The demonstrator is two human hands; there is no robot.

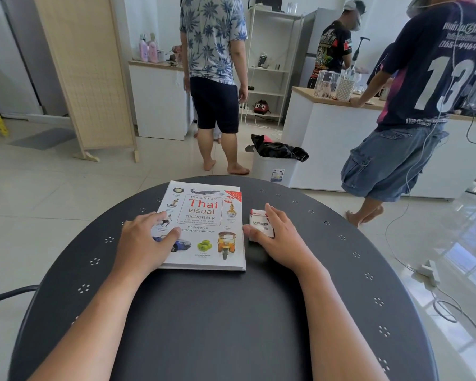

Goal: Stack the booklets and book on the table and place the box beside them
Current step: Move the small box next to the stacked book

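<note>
A white Thai visual dictionary (206, 224) lies face up on the round dark table (217, 312), on top of thin booklets whose edges show beneath it at the far and right sides. My left hand (146, 240) rests flat on the book's left edge, fingers spread over the cover. Just right of the book stands a small red and white box (260, 224) marked VESS. My right hand (278, 237) wraps the box, thumb on its near left side and fingers along its right side.
Three people stand beyond the table on the tiled floor. A white bin (275, 163) with a black bag stands just past the far rim. A white counter (341, 138) lies right, a folding screen (88, 78) left. Cables (423, 273) run along the floor at right.
</note>
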